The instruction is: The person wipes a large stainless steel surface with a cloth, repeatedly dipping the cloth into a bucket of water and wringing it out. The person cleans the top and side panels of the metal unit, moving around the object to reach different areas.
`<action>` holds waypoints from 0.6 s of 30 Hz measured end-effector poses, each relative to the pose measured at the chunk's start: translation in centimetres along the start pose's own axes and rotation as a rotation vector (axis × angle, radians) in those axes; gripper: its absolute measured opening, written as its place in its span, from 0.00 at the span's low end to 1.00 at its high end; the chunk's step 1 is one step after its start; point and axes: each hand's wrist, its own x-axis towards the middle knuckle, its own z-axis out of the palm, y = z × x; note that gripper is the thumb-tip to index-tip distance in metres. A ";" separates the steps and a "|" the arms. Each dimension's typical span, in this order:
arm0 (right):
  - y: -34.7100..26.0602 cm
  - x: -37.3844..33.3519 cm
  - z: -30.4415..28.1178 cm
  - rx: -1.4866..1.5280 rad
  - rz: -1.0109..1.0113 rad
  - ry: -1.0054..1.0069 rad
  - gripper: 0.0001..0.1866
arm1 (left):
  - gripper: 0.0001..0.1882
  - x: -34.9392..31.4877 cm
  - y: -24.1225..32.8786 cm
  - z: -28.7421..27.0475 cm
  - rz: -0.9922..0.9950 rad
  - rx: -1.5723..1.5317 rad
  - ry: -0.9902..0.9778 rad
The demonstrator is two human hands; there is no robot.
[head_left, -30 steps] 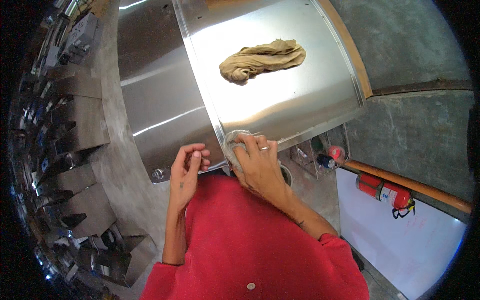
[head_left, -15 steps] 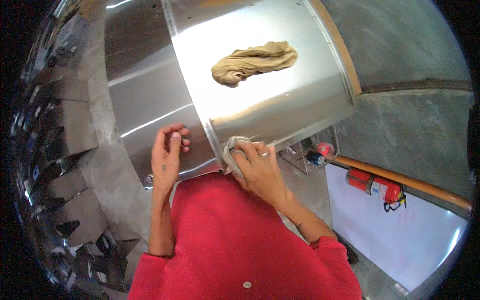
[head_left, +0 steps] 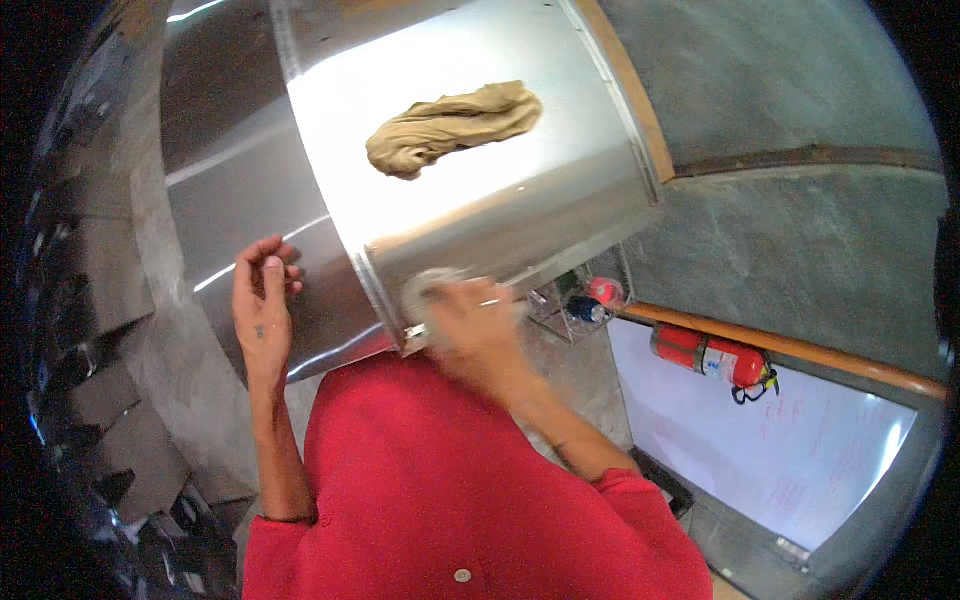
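My blurred right hand (head_left: 480, 322) grips the pale cloth (head_left: 424, 290) at the near edge of the bench (head_left: 230, 185); it has slid right, baring the near end of the seam (head_left: 373, 285); my left hand (head_left: 263, 300), half-open, empty, has drifted leftward; the tan cloth (head_left: 455, 125) lies farther back.

Counter (head_left: 560, 190): shiny sheet metal, seam strip (head_left: 375, 285) running front to back, darker left. Tan cloth (head_left: 455, 130) bunched on bright right side.
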 end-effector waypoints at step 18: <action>11.2 -1.8 -1.7 -0.124 0.128 0.247 0.25 | 0.21 6.4 2.7 11.2 0.636 0.638 0.434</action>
